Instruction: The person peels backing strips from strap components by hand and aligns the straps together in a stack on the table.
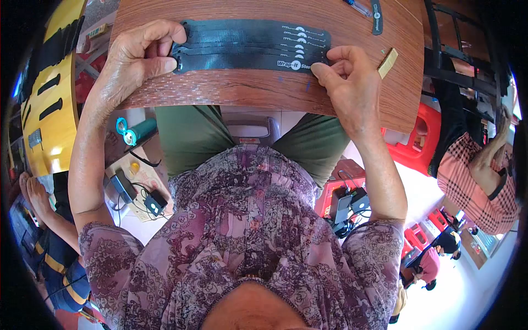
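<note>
Several black storage straps (236,47) overlap in a fanned stack just over the near part of a wooden desk (242,92). White printing reading "Wrap-It" and a row of round logos show toward their right ends. My left hand (137,60) pinches the left end, where small slots show, between thumb and fingers. At the other end, my right hand (352,82) grips the lower right corner, thumb in front and fingers curled. How the straps are joined, if at all, I cannot make out.
A single black strap (377,17), a pen (358,7) and a tan strip (388,63) lie on the desk's right side. At left stands a yellow table (52,146) with black straps. A red stool (422,137) and other people are nearby.
</note>
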### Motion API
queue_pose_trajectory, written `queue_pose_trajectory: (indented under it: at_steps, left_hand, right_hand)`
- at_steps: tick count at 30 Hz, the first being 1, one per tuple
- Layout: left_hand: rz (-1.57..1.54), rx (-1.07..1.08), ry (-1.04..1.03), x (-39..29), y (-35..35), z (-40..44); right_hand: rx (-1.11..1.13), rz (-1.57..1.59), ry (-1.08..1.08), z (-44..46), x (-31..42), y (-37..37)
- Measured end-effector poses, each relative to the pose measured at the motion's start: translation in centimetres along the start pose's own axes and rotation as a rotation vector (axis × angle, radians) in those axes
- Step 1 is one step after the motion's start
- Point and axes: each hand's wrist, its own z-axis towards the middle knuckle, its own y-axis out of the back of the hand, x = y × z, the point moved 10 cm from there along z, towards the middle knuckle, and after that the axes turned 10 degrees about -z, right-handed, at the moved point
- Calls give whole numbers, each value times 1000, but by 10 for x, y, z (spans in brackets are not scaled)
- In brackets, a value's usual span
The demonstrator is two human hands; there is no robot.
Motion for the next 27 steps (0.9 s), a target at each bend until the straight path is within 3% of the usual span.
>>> queue_pose_trajectory:
  at_steps: [14,21,27]
  left_hand:
    - [-27,25,-53,-3,-1,1]
    - [-85,32,-54,-2,-1,1]
    - [-69,23,-43,-2,0,1]
  right_hand:
    - [-195,-121,100,-14,7,11]
    - [-180,-61,110,-11,6,13]
    - [-42,68,-37,2,-17,7]
